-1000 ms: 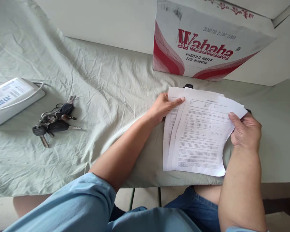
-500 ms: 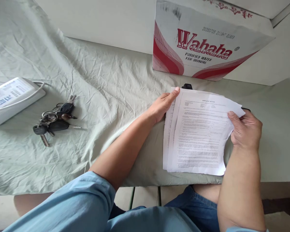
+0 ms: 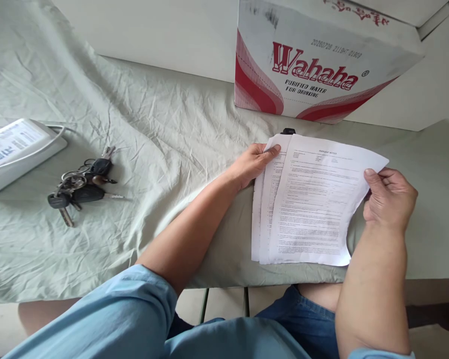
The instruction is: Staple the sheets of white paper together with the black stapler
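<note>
Head view, left hand (image 3: 255,160): rested on the upper left corner of the printed sheets (image 3: 307,199), fingers laid flat over the edge, thumb side pressing the stack down; not curled around anything.
Head view, right hand (image 3: 389,197): pinched the right edge of the top sheet between thumb and fingers, that corner lifted a little off the pile.
Printed sheets: a small fanned stack of white pages with fine black type, lying near the front edge of the tabletop (image 3: 172,139), between the two hands.
Tabletop cover: wrinkled pale green cloth, hanging over the front edge.
Black object (image 3: 288,131): small, just behind the top of the sheets; too little showed to tell what it was.
Wahaha carton (image 3: 314,60): white and red water box, behind the sheets, tilted toward the wall.
Bunch of keys (image 3: 80,187): well to the left, on the cloth.
White device (image 3: 15,149): at the far left edge, labelled on top, a cable looped over it.
Clothing: light blue sleeve, blue jeans below the tabletop edge.
</note>
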Tool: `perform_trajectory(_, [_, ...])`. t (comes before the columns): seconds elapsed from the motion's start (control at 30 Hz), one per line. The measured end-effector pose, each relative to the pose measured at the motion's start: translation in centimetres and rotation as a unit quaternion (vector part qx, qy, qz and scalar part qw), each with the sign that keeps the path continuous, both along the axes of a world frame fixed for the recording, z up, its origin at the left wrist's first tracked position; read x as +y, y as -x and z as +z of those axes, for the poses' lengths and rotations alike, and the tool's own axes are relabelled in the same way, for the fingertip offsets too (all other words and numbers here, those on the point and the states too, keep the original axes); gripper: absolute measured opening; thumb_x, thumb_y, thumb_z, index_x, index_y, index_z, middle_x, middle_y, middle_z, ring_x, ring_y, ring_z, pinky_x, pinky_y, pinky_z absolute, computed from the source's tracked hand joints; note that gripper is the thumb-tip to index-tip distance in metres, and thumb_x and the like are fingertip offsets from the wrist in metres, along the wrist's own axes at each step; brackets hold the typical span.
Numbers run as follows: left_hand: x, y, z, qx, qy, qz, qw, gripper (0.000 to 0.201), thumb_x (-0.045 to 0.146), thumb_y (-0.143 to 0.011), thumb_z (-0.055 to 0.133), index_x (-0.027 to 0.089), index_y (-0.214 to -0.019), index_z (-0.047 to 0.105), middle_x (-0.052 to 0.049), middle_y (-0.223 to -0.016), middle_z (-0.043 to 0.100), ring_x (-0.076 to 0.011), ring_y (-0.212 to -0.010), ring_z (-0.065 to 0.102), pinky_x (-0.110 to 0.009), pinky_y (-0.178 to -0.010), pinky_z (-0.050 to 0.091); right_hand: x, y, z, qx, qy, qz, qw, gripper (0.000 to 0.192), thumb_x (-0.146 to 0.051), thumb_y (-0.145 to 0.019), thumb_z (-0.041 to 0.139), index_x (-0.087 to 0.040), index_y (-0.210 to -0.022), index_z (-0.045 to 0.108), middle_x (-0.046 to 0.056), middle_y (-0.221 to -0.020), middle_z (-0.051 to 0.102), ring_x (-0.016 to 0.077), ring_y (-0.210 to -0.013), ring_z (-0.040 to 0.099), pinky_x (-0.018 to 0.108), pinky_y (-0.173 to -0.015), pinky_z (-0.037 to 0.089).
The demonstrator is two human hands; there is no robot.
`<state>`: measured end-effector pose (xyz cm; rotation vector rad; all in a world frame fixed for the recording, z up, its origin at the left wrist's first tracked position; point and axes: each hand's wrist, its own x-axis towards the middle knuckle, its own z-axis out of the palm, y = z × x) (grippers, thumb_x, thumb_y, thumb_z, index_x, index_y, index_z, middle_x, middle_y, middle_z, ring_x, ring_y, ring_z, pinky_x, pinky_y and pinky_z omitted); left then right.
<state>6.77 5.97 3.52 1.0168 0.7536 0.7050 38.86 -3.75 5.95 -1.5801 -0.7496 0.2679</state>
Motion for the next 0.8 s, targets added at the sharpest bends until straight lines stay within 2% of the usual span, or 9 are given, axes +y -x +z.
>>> perform_trajectory(0.17, [0.0,0.0,-0.1,0.007,-0.001,0.002,1.000,0.065,0.084,-0.097,0.085,0.019,-0.106,0.085,-0.014,-0.098,0.090,-0.0346,-0.101,0.089,-0.047,-0.092,0.074,-0.1,0.6,0.2,-0.005,-0.001,0.019,1.000,0.037,-0.042,-0.057,0.104,-0.023,-0.079,0.081,0.001,-0.080,0.075,0.0197,-0.078,0.066,0.046,-0.095,0.067])
perform_trajectory(0.3, [0.1,-0.1,-0.1,0.008,-0.007,-0.003,1.000,0.065,0.084,-0.100,0.082,0.018,-0.106,0.084,-0.015,-0.099,0.090,-0.0353,-0.103,0.088,-0.048,-0.093,0.072,0.0,1.1,0.0,-0.001,-0.012,0.033,0.999,0.035,-0.039,-0.059,0.106,-0.023,-0.080,0.083,0.003,-0.082,0.079,0.0204,-0.079,0.068,0.043,-0.089,0.067])
perform_trajectory(0.43, [-0.1,0.0,0.4,-0.001,-0.010,0.000,1.000,0.070,0.087,-0.099,0.081,0.018,-0.099,0.082,-0.014,-0.099,0.088,-0.0320,-0.097,0.087,-0.045,-0.090,0.069,0.3,1.1,-0.4,0.000,-0.016,0.033,0.999,0.036,-0.039,-0.058,0.107,-0.022,-0.079,0.083,0.003,-0.079,0.080,0.0191,-0.076,0.068,0.040,-0.083,0.065])
perform_trajectory(0.53, [-0.3,0.1,0.9,0.006,-0.004,0.000,1.000,0.068,0.084,-0.096,0.087,0.017,-0.100,0.080,-0.014,-0.102,0.088,-0.0291,-0.095,0.085,-0.044,-0.091,0.067,0.5,0.9,-0.8,-0.006,-0.011,0.030,0.999,0.043,-0.045,-0.055,0.110,-0.021,-0.078,0.082,0.001,-0.076,0.077,0.0172,-0.072,0.066,0.040,-0.080,0.064])
perform_trajectory(0.67, [-0.4,0.0,1.0,0.033,-0.003,0.010,0.999,0.060,0.074,-0.092,0.096,0.017,-0.097,0.077,-0.011,-0.096,0.085,-0.0246,-0.089,0.081,-0.040,-0.086,0.065,0.6,0.8,-1.1,-0.013,0.000,0.029,0.999,0.047,-0.050,-0.056,0.110,-0.021,-0.079,0.080,-0.001,-0.075,0.074,0.0160,-0.072,0.066,0.039,-0.080,0.064])
perform_trajectory(0.8, [0.0,-0.2,0.4,0.000,0.000,0.024,1.000,0.055,0.070,-0.096,0.093,0.018,-0.092,0.076,-0.008,-0.088,0.082,-0.0258,-0.088,0.080,-0.039,-0.082,0.065,0.0,0.4,-0.8,-0.018,0.018,0.029,0.999,0.049,-0.056,-0.064,0.106,-0.021,-0.087,0.080,-0.002,-0.077,0.072,0.0146,-0.070,0.063,0.038,-0.077,0.062])
